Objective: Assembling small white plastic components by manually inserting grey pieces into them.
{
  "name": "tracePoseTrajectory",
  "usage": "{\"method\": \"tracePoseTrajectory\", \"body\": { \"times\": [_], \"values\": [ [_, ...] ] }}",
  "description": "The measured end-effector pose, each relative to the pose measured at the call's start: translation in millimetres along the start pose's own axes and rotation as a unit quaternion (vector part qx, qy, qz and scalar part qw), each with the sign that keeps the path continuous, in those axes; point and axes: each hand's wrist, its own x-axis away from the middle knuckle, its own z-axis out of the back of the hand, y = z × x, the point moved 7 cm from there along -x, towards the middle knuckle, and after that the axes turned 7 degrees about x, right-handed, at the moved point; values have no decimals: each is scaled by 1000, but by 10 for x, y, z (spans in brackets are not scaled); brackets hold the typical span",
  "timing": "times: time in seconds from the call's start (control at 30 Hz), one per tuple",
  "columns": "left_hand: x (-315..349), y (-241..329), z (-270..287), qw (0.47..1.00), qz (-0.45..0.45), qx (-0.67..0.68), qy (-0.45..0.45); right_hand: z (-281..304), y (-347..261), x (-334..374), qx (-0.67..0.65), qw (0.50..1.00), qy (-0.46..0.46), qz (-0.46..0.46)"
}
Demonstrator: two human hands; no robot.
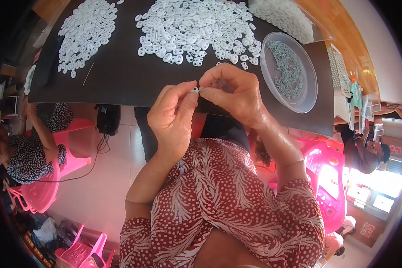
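Note:
Above the table's near edge, my left hand point(172, 111) pinches a small white plastic piece point(194, 90) between thumb and forefinger. My right hand point(236, 91) meets it there, its thumb and forefinger closed at the piece's right side; whatever they hold is too small to make out. Beyond my hands lies a big heap of white oval pieces with holes point(187, 27). To the right stands a round clear tub point(266, 73) with many small grey-green parts point(286, 67) inside.
Another pile of white ovals point(87, 31) lies at the far left of the dark table point(120, 87), near a thin metal rod point(88, 75). A clear bag of white pieces point(283, 18) rests at the back right. Pink chairs point(40, 190) and other people flank me.

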Motion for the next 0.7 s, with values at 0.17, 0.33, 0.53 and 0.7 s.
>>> {"method": "tracePoseTrajectory", "body": {
  "times": [0.17,0.33,0.53,0.7],
  "values": [
    [26,35,-9,998,-45,-38,2,-35,55,16,-33,999,13,-17],
    [41,0,10,998,-35,-48,6,-87,85,-5,-52,997,53,4],
    [21,-81,77,995,56,61,48,-119,8,-12,-64,995,66,35],
    [26,-67,68,996,60,59,41,-115,19,17,-77,994,65,31]
  ]
}}
